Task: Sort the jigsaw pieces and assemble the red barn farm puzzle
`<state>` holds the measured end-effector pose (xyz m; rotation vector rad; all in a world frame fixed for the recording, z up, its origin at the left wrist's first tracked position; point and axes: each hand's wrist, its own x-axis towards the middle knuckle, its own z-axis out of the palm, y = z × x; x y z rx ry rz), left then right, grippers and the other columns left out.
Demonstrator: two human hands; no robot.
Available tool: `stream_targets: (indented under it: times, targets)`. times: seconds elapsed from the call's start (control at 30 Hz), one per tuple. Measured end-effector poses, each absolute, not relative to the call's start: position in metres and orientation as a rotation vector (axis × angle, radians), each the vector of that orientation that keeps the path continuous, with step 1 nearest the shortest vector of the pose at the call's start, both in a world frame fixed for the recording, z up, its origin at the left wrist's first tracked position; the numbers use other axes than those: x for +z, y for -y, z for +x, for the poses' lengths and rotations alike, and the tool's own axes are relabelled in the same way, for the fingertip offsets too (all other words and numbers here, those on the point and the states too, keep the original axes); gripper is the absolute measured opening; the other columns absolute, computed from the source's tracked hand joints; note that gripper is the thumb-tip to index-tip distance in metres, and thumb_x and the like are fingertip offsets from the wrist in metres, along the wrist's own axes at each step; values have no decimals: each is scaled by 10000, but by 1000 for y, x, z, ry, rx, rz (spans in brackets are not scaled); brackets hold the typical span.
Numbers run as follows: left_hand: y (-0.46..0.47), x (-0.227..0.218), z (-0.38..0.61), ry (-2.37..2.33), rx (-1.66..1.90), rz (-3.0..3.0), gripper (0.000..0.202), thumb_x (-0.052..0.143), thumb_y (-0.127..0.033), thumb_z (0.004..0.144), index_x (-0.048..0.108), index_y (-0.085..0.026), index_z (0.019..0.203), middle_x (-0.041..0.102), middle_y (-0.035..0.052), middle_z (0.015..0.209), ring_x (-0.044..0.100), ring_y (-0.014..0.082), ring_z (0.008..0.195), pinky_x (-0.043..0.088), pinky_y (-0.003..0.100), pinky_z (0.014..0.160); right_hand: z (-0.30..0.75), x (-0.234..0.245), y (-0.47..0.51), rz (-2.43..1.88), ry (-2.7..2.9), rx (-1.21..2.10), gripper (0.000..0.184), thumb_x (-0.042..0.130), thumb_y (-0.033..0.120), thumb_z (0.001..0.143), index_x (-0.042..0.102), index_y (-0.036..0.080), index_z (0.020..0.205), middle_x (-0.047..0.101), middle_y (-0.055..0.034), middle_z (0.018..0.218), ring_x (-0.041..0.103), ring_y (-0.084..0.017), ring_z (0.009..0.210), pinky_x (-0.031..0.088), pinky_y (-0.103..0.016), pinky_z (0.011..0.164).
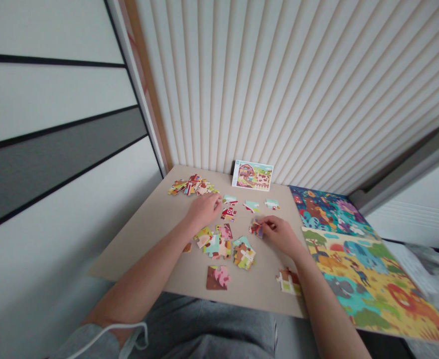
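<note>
The right hand pinches at least one puzzle piece, right of the red barn piece. Left of that barn curls the left hand, its grip unclear. Its forearm, sweeping low, could drag the half-hidden orange piece.

Head view, above and behind left hand and right hand; faces forward-down, well back, toward pleated panel beyond.

The barn piece is red and white, the tabletop beige.
</note>
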<state>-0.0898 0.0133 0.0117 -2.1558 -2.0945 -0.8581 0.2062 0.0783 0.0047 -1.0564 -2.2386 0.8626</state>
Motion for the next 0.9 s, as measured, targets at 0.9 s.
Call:
stream_targets:
  times: [0.9]
  targets:
    - [10, 19, -47, 1399, -600, -2940, 423, 718, -507, 837, 682, -202, 1128, 673, 110, 1071, 621, 285, 1025, 420, 412, 970, 220, 37, -58, -882, 2327, 1408, 358, 650, 515, 905, 713, 202, 1066, 705, -21, 830, 604, -170, 724, 468, -264, 622]
